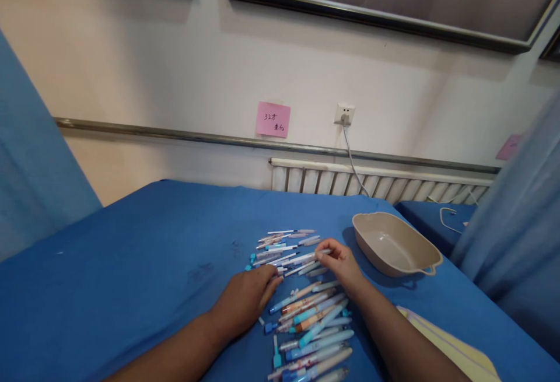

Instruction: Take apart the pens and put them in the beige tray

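Observation:
My right hand (pixel 343 264) pinches a slim pale pen (pixel 310 256) between thumb and fingertips, over the upper group of pens. At the left side of that group, my left hand (pixel 245 297) is closed, its fingertips together beside small white pen parts; what it holds is partly hidden. Around both hands lie thin white pen refills (pixel 280 232) and pen barrels. Nearer to me is a second group of pens (pixel 321 347) in light blue, orange and patterned white, laid roughly side by side. A turquoise pen piece (pixel 277 354) lies at its left edge.
A beige plastic basin (pixel 394 248) stands right of the pens on the blue-covered table (pixel 144 265). A yellow striped cloth (pixel 450 347) lies near my right forearm. Behind are a radiator (pixel 332 179), a plugged-in cable (pixel 353 160) and a wall rail (pixel 196 136). Blue curtains (pixel 35 154) hang at both sides.

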`<state>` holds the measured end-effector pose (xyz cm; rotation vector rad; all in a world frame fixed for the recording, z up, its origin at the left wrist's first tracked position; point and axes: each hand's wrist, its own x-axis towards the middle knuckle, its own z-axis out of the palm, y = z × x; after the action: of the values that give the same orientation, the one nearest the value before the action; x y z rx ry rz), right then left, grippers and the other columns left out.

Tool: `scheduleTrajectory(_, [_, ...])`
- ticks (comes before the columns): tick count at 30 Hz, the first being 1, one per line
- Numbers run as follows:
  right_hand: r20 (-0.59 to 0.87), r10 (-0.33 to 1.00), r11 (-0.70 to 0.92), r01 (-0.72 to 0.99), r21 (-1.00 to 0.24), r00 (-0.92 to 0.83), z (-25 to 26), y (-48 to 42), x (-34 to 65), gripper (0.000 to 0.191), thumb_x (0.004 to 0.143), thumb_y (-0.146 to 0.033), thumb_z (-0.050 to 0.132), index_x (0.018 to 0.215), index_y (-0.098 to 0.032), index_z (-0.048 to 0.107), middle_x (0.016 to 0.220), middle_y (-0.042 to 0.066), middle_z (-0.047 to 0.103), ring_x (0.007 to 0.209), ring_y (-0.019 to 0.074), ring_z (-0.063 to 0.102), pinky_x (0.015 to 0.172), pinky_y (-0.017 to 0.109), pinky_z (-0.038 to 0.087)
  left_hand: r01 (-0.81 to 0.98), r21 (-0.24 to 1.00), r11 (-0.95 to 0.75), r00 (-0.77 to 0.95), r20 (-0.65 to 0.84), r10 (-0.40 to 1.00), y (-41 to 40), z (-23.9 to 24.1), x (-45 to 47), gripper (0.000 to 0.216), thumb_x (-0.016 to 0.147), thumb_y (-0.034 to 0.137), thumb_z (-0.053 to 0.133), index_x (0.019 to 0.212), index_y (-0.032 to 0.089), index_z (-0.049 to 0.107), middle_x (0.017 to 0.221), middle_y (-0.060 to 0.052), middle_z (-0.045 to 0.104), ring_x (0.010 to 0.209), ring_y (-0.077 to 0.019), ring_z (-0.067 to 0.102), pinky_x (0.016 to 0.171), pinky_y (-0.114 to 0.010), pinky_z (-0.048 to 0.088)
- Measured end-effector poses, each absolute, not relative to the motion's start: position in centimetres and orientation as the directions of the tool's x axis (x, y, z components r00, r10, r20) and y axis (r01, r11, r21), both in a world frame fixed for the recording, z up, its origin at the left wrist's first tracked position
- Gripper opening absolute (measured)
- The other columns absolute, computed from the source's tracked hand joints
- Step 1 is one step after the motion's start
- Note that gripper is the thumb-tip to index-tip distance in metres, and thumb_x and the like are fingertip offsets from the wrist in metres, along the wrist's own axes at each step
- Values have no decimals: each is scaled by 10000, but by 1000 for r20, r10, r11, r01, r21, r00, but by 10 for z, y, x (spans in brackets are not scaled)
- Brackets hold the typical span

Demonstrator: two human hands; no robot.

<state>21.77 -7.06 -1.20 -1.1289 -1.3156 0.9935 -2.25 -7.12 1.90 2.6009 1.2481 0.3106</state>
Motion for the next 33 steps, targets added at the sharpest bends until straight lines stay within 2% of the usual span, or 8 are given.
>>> scheduleTrajectory(4, [201,979,198,113,-974,15,-10,-71,221,233,675,-390,625,674,-169,551,542,-56,437,514,86,382,508,209,305,713,328,-619,633,78,770,-72,19,-22,308,936,400,289,949,223,542,891,-36,647,808,-192,605,677,-261,417])
scheduleTrajectory(10, [160,984,167,92,-982,-73,-12,-75,208,240,680,-393,635,709,-168,557,569,-53,462,528,83,394,513,202,309,660,339,-671,660,166,733,-74,18,-21,226,876,405,452,950,212,544,914,-37,627,839,-199,560,696,-269,399])
scheduleTrajectory(12, [148,981,161,97,-982,-129,-15,-76,204,245,674,-388,653,727,-164,571,588,-47,490,537,83,410,518,202,318,647,334,-685,666,190,721,-74,19,-20,233,904,382,401,956,211,551,916,-40,620,840,-190,549,711,-272,397])
scheduleTrajectory(15, [142,978,162,120,-980,-155,-19,-75,203,246,662,-383,670,731,-162,584,607,-41,514,545,85,426,525,203,330,647,310,-697,680,181,711,-72,21,-20,313,940,345,304,852,202,569,859,-36,612,799,-176,540,702,-270,393])
scheduleTrajectory(19, [145,985,158,145,-977,-96,-21,-70,216,234,673,-382,646,716,-164,570,572,-47,493,528,89,423,515,206,331,652,323,-686,669,180,721,-71,25,-21,348,940,362,300,783,194,562,785,-27,599,754,-168,533,681,-258,388])
scheduleTrajectory(24, [205,978,191,245,-951,33,-25,-62,236,171,706,-329,582,684,-160,566,556,-51,467,518,89,412,512,207,326,661,286,-693,671,187,717,-70,24,-22,316,933,358,325,809,192,564,826,-38,599,776,-175,529,688,-266,382])
scheduleTrajectory(27, [202,978,178,297,-938,54,-29,-59,239,141,707,-296,573,673,-159,572,557,-48,481,522,90,418,512,206,334,663,270,-698,672,198,714,-69,21,-23,276,925,344,356,833,192,567,841,-44,598,794,-185,524,697,-280,378])
scheduleTrajectory(33, [124,984,163,359,-919,-129,-33,-63,229,109,691,-255,624,738,-159,611,638,-28,569,564,98,480,538,207,373,657,256,-709,676,218,704,-68,17,-23,207,914,303,390,908,195,567,889,-52,581,845,-197,508,735,-298,385])
